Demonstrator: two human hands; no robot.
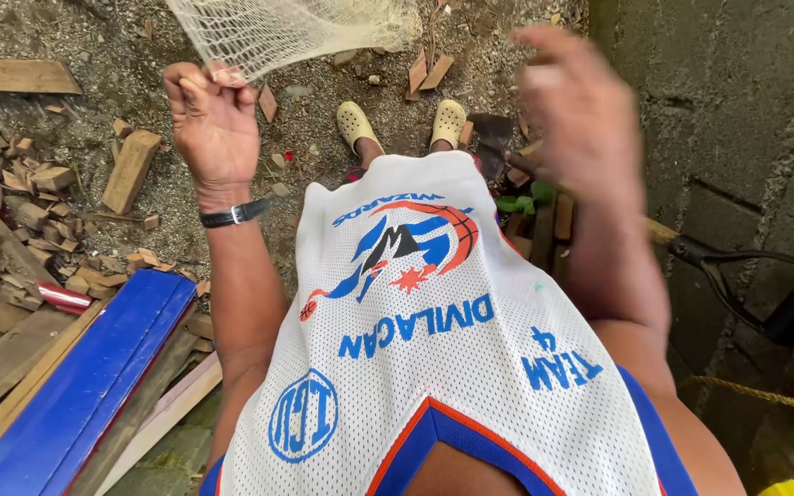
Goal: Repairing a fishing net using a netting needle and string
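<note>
A: What was seen, from the biggest thing down?

B: A grey block wall (737,138) was seen on the right, and gravel ground (121,37) strewn with wood scraps (130,170) lay below. A blue plank (94,367) was laid at the lower left. A pale net (296,28) was hung at the top of the view.

A: And the hands?

B: The left hand (213,124) was raised, its fingers (222,73) curled shut, and the net's lower edge was pinched in them. The right hand (576,110) was blurred and lifted just right of the net; whether its fingers were open could not be told, and no grip was seen.

A: Anything smaller?

B: A black-handled shovel (746,294) was leaned by the wall, and a black watch (234,214) was worn on the left wrist.
</note>
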